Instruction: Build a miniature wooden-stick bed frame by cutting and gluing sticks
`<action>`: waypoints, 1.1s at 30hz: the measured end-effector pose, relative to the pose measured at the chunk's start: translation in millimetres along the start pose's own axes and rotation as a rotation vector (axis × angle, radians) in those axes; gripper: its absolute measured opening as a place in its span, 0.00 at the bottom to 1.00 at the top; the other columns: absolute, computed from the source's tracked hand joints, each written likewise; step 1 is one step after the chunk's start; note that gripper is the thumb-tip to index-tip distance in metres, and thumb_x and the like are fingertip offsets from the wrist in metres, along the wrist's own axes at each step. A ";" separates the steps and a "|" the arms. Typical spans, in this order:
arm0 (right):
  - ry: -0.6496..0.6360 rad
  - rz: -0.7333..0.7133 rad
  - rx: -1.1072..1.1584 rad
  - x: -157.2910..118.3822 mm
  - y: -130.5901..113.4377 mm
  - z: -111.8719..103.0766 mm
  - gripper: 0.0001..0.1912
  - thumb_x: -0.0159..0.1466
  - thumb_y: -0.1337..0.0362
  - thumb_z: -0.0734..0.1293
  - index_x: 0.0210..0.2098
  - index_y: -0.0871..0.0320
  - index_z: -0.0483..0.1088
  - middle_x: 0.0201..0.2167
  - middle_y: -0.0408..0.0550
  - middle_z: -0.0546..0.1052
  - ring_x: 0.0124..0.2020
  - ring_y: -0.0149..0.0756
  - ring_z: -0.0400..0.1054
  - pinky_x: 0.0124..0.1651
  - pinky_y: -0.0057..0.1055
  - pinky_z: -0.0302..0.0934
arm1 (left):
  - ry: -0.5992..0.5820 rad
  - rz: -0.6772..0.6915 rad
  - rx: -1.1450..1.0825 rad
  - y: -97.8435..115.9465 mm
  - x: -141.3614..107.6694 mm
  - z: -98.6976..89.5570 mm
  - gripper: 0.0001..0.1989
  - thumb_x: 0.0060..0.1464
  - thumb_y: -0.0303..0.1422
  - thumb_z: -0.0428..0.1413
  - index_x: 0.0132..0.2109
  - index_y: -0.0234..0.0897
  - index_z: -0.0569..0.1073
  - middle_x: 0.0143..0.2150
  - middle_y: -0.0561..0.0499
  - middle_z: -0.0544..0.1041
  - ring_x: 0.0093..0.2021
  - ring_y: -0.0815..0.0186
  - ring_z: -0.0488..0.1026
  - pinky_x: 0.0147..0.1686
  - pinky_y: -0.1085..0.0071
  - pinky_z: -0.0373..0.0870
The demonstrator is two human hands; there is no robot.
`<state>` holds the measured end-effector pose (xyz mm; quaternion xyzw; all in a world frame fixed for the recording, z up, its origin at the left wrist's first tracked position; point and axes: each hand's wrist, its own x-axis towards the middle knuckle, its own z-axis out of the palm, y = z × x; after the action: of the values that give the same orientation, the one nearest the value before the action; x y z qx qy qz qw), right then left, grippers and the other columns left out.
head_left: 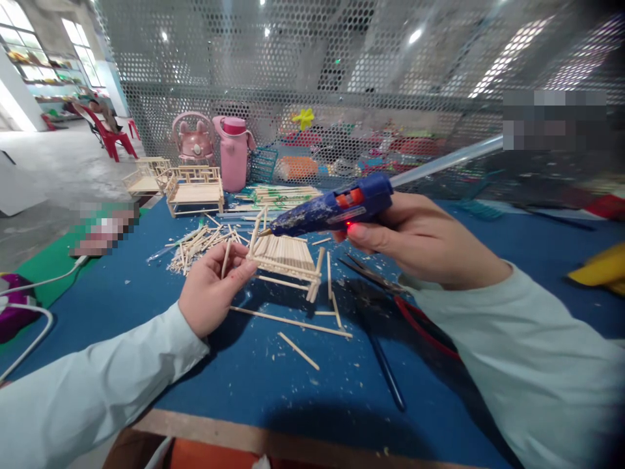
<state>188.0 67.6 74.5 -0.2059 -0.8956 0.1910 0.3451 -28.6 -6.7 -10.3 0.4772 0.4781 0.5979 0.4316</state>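
The left hand (212, 286) is closed on the near-left corner of the slatted stick frame (286, 255), the landmark for all positions below; a short loose stick (226, 258) is also pinched between its fingers. The frame is held above the blue work surface (185, 365), its slatted panel facing up. The right hand (427, 241) is wrapped around the blue glue gun (332, 210), above and to the right of the frame. The gun points left, its nozzle at the upright at the frame's left end; contact between the two cannot be confirmed. A translucent glue stick (446, 161) extends from the rear of the gun. Left of the frame, beyond the left hand, lies a pile of short sticks (200, 246). Behind the frame and to its left stand a finished miniature bench (195, 189) and a pink bottle (234, 156). In front of the frame lie a long stick (290, 322) and a short stick (299, 352). To its right are pliers with red handles (422, 326) and a dark blue pen-like tool (385, 368).
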 end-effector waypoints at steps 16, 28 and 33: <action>0.479 0.548 -0.210 -35.9 41.0 -45.6 0.09 0.56 0.64 0.63 0.38 0.57 0.64 0.23 0.43 0.70 0.19 0.28 0.58 0.25 0.29 0.54 | -0.051 -0.012 0.124 -10.8 3.0 -1.7 0.09 0.40 0.29 0.59 0.28 0.34 0.65 0.21 0.59 0.65 0.22 0.76 0.61 0.24 0.78 0.59; -0.199 0.898 -0.961 -61.5 108.5 -28.3 0.20 0.62 0.58 0.54 0.51 0.59 0.62 0.48 0.58 0.72 0.44 0.48 0.68 0.38 0.35 0.58 | -0.127 -0.045 0.245 -13.6 3.6 -11.5 0.12 0.36 0.33 0.60 0.24 0.35 0.63 0.20 0.59 0.65 0.21 0.74 0.61 0.24 0.76 0.59; -0.047 0.729 -1.045 -58.4 79.4 -20.7 0.19 0.60 0.58 0.56 0.44 0.62 0.69 0.44 0.58 0.74 0.42 0.46 0.67 0.38 0.35 0.57 | -0.178 -0.102 0.289 -15.1 4.4 -17.0 0.15 0.34 0.33 0.61 0.20 0.36 0.59 0.17 0.60 0.63 0.19 0.75 0.59 0.22 0.76 0.59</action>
<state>260.8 109.4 18.8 -0.6343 -0.7504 -0.1614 0.0923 -45.2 -2.6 -26.0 0.5605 0.5425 0.4557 0.4288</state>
